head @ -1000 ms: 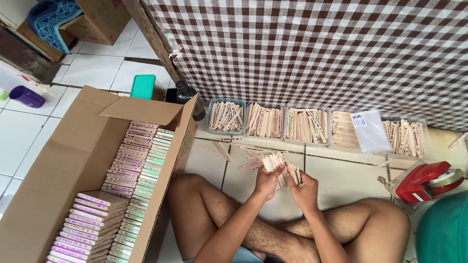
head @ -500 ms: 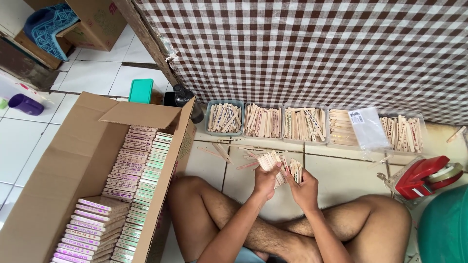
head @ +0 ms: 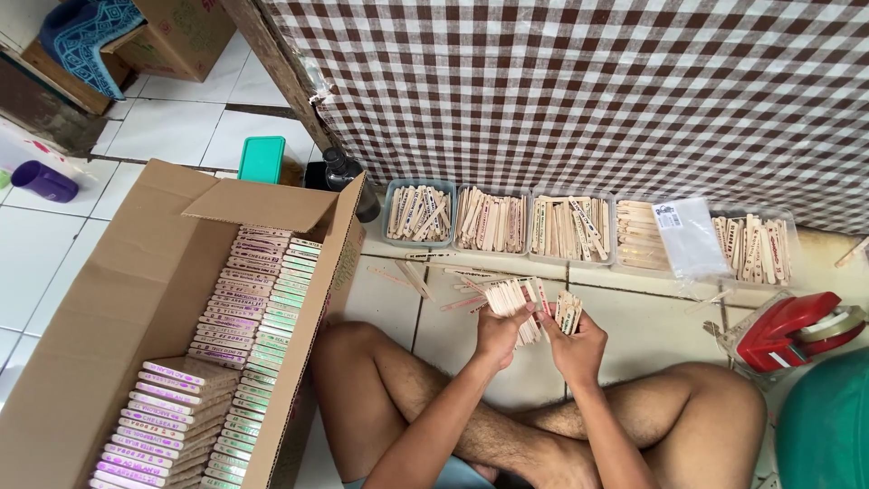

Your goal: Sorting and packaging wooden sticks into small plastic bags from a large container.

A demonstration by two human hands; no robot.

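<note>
Left hand [head: 500, 333] grasping fanned flat wooden sticks [head: 512, 296], right hand [head: 577, 346] gripping smaller stick bundle [head: 568, 311]

An open cardboard box [head: 136, 299] holding rows of packed flat bundles [head: 262, 299] stands beside five trays of wooden sticks [head: 489, 222] lined against a brown checked cloth [head: 588, 91], with a red tape dispenser [head: 792, 330], a green container [head: 262, 159] and a purple cup [head: 43, 181] nearby.

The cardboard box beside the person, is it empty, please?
No, the cardboard box holds rows of packed flat bundles with purple and green edges.
</note>
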